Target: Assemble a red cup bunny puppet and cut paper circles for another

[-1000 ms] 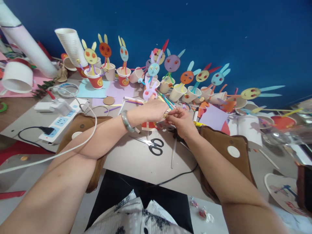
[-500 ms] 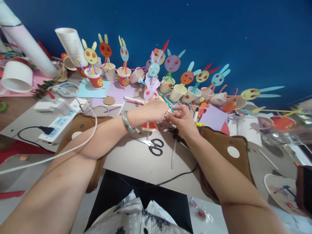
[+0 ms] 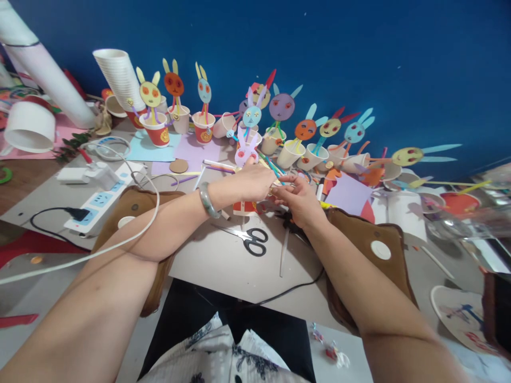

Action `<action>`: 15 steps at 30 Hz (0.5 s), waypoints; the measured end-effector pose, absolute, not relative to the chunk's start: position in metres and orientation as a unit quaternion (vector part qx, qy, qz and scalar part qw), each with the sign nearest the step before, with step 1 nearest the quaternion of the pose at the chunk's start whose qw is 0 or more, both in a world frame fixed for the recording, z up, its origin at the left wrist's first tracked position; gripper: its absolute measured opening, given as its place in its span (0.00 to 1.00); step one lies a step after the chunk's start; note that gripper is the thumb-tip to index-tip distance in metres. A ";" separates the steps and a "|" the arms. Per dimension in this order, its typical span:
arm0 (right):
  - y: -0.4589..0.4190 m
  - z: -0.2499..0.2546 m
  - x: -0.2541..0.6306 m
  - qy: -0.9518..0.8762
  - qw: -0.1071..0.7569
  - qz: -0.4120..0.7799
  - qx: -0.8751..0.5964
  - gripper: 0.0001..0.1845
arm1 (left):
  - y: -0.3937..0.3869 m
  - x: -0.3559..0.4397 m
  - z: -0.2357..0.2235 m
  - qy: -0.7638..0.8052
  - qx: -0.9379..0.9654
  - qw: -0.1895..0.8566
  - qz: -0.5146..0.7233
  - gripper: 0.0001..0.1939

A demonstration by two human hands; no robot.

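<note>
Left hand (image 3: pixel 256 184) and right hand (image 3: pixel 300 199) curl close, grip hidden; purple-faced rabbit (image 3: pixel 244 156) at eleven o'clock; at ten, red cup (image 3: pixel 159 137) holds yellow-faced rabbit (image 3: pixel 150 94).

The left hand (image 3: pixel 255 181) hides much of the red cup (image 3: pixel 249 206).

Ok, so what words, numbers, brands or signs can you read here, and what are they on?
None I can read for sure.
Front red cup on the left: gold mark, too small to read.
Rounded pale thing at lower right: red and blue marks, too blurred.
Purple rabbit by the left hand: drawn eyes, no letters I can see.
</note>
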State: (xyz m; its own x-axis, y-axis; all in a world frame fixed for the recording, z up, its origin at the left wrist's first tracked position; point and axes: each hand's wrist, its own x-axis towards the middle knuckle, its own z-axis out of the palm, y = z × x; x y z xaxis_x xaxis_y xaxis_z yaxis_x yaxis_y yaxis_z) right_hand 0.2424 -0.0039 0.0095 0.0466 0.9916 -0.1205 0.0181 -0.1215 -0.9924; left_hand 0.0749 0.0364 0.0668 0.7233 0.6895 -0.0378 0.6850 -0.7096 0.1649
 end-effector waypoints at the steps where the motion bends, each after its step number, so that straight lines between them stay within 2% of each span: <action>1: -0.004 0.010 0.242 -0.460 0.474 0.515 -0.547 0.34 | 0.036 0.075 0.066 0.371 0.925 0.084 0.014 0.12; 7: -0.003 0.008 0.243 -0.467 0.473 0.514 -0.542 0.35 | 0.037 0.075 0.065 0.366 0.925 0.094 0.025 0.12; 15: -0.003 0.011 0.243 -0.451 0.466 0.528 -0.549 0.32 | 0.037 0.075 0.067 0.369 0.923 0.106 0.021 0.10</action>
State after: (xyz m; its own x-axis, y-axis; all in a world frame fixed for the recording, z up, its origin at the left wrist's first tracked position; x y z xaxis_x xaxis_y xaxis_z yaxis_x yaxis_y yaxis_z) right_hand 0.2427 -0.0031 0.0107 0.0361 0.9865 -0.1595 0.0037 -0.1597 -0.9872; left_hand 0.0752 0.0374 0.0665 0.7274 0.6851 -0.0388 0.6762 -0.7060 0.2106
